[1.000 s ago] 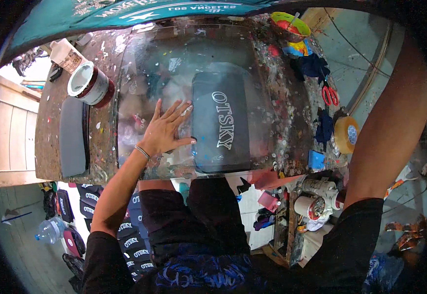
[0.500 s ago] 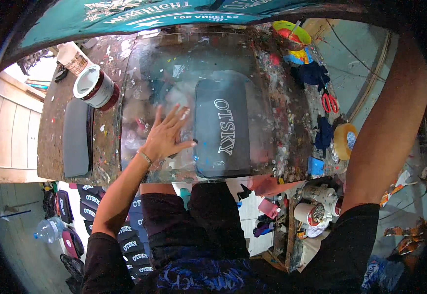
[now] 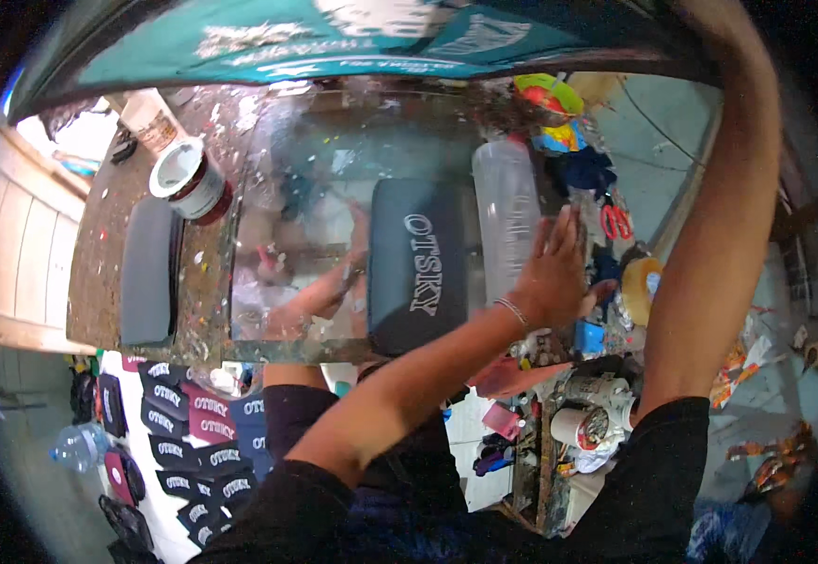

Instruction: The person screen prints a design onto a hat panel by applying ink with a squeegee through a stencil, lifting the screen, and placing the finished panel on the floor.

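My left hand (image 3: 559, 277) reaches across to the right side of the table, fingers stretched out and apart. Its fingertips lie at the right edge of a pale translucent strip (image 3: 503, 202) with faint lettering; whether they touch it I cannot tell. Left of the strip, a dark flat fabric piece (image 3: 395, 291) with white outlined letters lies on the glossy table panel (image 3: 305, 141). My right forearm (image 3: 709, 254) rises along the right side, and its hand is out of view beyond the top edge.
Dark folded pieces (image 3: 148, 273) and a white-and-red paint tub (image 3: 204, 195) stand left. Red-handled scissors (image 3: 616, 222), a tape roll (image 3: 638, 289) and a green bowl (image 3: 559, 92) sit right. Several printed pieces (image 3: 166, 423) lie below the table's near edge; a teal printed surface (image 3: 277, 42) crosses the top.
My left hand has moved from the panel left of the dark piece to the table's right side. The translucent strip now shows right of the dark piece. My right arm has shifted slightly left.
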A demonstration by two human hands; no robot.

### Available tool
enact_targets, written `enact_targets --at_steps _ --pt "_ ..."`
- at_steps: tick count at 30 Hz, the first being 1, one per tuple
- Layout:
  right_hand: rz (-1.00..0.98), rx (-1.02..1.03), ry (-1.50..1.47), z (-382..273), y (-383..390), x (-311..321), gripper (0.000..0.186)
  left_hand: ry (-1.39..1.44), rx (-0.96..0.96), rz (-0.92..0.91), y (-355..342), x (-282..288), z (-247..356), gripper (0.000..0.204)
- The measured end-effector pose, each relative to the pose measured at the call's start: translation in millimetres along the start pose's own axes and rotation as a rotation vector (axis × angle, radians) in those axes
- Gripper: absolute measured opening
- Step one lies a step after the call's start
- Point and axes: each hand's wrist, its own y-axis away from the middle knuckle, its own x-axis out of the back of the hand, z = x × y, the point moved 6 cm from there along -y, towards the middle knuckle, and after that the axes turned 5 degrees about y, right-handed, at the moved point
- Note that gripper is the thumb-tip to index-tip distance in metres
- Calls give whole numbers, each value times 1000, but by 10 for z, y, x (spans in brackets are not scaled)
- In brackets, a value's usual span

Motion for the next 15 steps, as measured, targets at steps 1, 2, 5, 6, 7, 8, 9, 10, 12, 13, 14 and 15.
enact_targets --at_steps 1,2,5,6,7,8,9,10,12,13,14,15 --pt "-275 -94 -49 69 -82 -60 55 1 -6 -10 2 98 105 82" --pt "-545 -193 -103 121 -141 -79 57 19 -24 -22 62 247 149 85" --pt "-877 -627 -62 172 -136 -43 59 -76 -339 111 437 1345 580 89" --pt "-861 -634 -70 155 -72 3 59 -215 -232 137 599 1951 725 91" --pt "-835 -619 -74 151 114 94 53 -401 202 -28 599 2411 795 87" --pt "-761 -578 -133 37 109 140 48 -435 208 -16 731 2896 781 87" --pt "-689 -535 -186 -83 118 200 46 -762 17 284 837 3484 924 83" --pt "-687 -510 -203 -157 489 158 45 -1001 -178 566 917 3559 833 78" --pt "-694 -427 -38 -525 799 272 45 -661 106 98 926 3643 732 68" --pt "-631 -412 -132 -735 955 339 44 -751 155 -12 1156 3545 609 69" --pt "-581 -400 -219 -976 1159 386 44 -783 135 -63 1352 3397 500 69" --pt "-590 -428 -220 -1194 1370 464 44 -764 80 -81 1532 3260 440 63"
